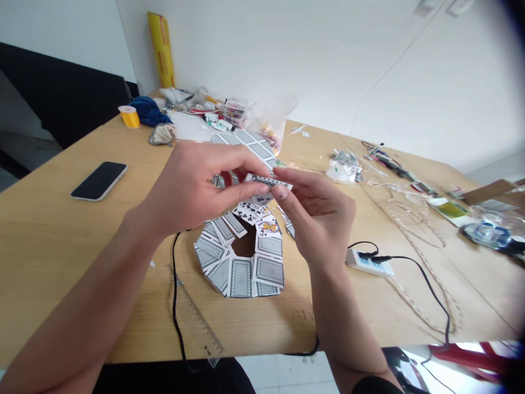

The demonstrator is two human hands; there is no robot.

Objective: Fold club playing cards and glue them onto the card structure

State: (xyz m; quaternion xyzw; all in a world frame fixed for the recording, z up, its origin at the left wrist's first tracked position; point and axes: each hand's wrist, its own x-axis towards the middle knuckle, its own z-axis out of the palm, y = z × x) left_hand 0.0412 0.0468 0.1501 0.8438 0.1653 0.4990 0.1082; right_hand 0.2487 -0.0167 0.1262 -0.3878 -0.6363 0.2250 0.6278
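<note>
My left hand [197, 183] and my right hand [320, 213] meet above the table, both pinching one playing card [260, 199] between thumbs and fingers. The card appears bent along its top edge, and black club marks show on its face. Below it lies a ring of overlapping playing cards [240, 276] around a dark brown middle [245, 244]. Most of these show grey patterned backs; a few at the upper right are face up. Behind my hands, more grey-backed cards [241, 138] lie side by side, partly hidden by my fingers.
A phone [99, 181] lies at the left. A clear ruler [199, 317] and a black cable [175, 306] are near the front edge. To the right sits a white power strip [371, 264] with plugs, beside a twisted cord [426, 268]. Clutter and a plastic bag [273, 117] line the back.
</note>
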